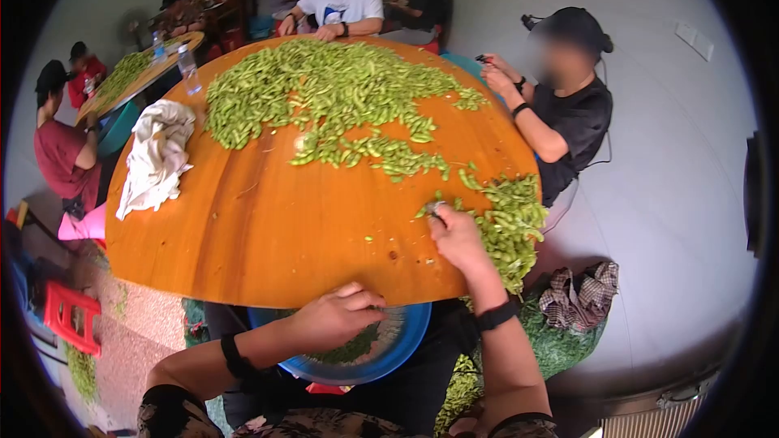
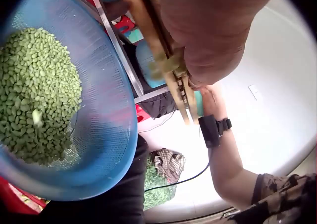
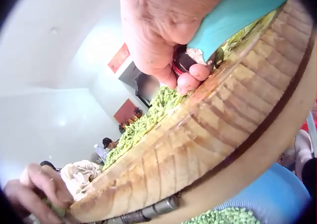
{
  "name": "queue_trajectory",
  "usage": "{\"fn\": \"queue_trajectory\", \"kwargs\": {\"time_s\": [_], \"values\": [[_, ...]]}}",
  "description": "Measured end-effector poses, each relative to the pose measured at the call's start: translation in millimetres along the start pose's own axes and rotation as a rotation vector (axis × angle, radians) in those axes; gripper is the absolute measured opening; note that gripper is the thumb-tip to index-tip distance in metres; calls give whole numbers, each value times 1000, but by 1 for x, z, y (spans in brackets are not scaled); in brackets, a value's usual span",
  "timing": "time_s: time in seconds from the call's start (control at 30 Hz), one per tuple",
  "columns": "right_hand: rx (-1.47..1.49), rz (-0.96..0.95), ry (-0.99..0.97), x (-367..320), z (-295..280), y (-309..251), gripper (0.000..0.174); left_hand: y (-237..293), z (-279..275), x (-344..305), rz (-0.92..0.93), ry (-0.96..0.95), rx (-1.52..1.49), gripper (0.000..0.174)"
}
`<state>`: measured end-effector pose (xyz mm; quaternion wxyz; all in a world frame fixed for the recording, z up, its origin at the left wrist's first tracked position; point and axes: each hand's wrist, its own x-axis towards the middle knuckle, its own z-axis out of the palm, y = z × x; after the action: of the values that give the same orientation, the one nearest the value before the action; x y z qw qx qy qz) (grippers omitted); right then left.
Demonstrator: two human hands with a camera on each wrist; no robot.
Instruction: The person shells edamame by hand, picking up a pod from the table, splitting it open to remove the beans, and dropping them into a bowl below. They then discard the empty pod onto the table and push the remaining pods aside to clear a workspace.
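Observation:
At the table's near edge, my left hand [image 1: 345, 315] is above a blue basket [image 1: 406, 354] of shelled green beans [image 2: 37, 85]. Its fingers pinch a blurred green bean pod [image 2: 171, 64] in the left wrist view. My right hand [image 1: 457, 239] is low over the wooden tabletop, beside a pile of green pods [image 1: 511, 223]. Curled fingers grip a small dark tool with a red edge [image 3: 185, 61]; I cannot tell its kind. A turquoise surface [image 3: 237, 21] shows beside that hand in the right wrist view.
A larger pod heap [image 1: 324, 81] covers the round table's [image 1: 268, 211] far side. White cloth [image 1: 158, 154] and a plastic bottle [image 1: 188, 69] are at left. People sit opposite and at right. A green mesh sack [image 1: 568, 341] and a red stool [image 1: 71, 316] stand below.

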<state>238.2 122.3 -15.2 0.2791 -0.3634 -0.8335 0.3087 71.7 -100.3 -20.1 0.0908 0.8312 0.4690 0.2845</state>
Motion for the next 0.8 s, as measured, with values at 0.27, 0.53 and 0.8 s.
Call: {"fn": "queue_trajectory", "kwargs": {"time_s": [0.27, 0.53, 0.8], "values": [[-7, -14, 10, 2, 2, 5, 18, 1, 33, -59, 177, -28, 347, 38], [77, 68, -42, 1, -3, -7, 15, -5, 80, -145, -575, -759, -236, 33], [158, 160, -67, 1, -3, -13, 10, 10, 58, -170, -596, -706, -216, 31]]}}
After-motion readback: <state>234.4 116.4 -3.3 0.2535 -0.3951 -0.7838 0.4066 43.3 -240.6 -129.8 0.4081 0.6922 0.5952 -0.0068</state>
